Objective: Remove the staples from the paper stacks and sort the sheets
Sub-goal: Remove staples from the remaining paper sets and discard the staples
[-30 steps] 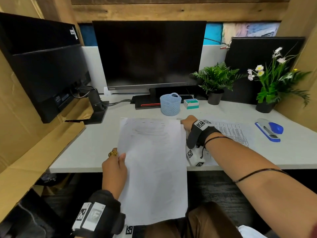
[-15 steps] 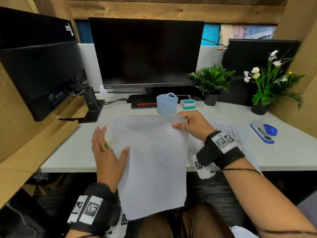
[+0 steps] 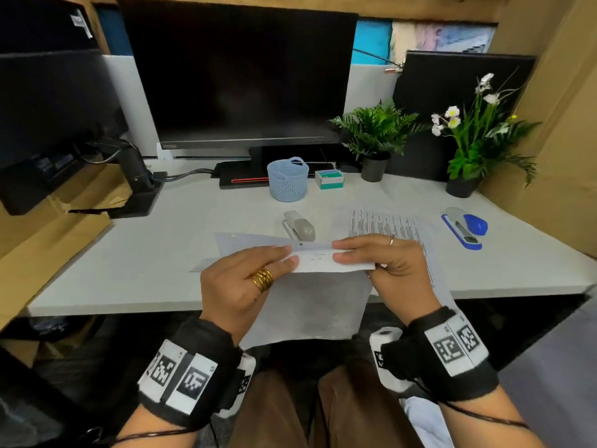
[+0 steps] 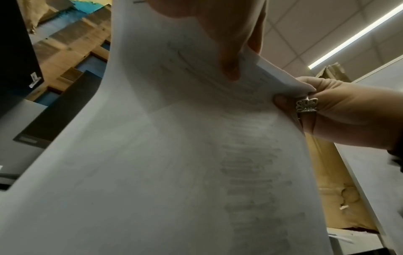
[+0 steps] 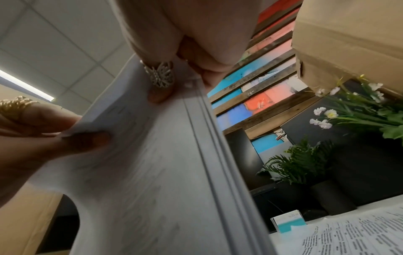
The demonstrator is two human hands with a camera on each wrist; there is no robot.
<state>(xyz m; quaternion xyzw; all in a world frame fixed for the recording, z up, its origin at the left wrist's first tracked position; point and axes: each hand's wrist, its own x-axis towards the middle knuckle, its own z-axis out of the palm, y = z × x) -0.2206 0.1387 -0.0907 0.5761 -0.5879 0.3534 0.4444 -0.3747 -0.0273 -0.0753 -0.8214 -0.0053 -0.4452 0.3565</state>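
Note:
I hold a white paper stack (image 3: 310, 302) upright over the desk's front edge, its top strip bent toward me. My left hand (image 3: 289, 255) pinches that strip from the left and my right hand (image 3: 339, 252) pinches it from the right. A back sheet (image 3: 226, 244) leans away onto the desk. In the left wrist view the paper stack (image 4: 174, 155) fills the picture and the right hand (image 4: 305, 96) grips its edge. In the right wrist view the paper stack (image 5: 152, 172) shows layered edges, with the left hand (image 5: 72, 136) on its corner. No staple is discernible.
A grey stapler-like tool (image 3: 298, 226) lies just behind the paper. A printed sheet (image 3: 387, 224) lies to the right, a blue stapler (image 3: 465, 227) beyond it. A blue basket (image 3: 287, 179), a staple box (image 3: 329, 179), two potted plants and monitors stand at the back.
The stack was lifted off the desk and its top bent toward me. Both hands moved together onto the top edge. The grey tool, hidden before, now shows.

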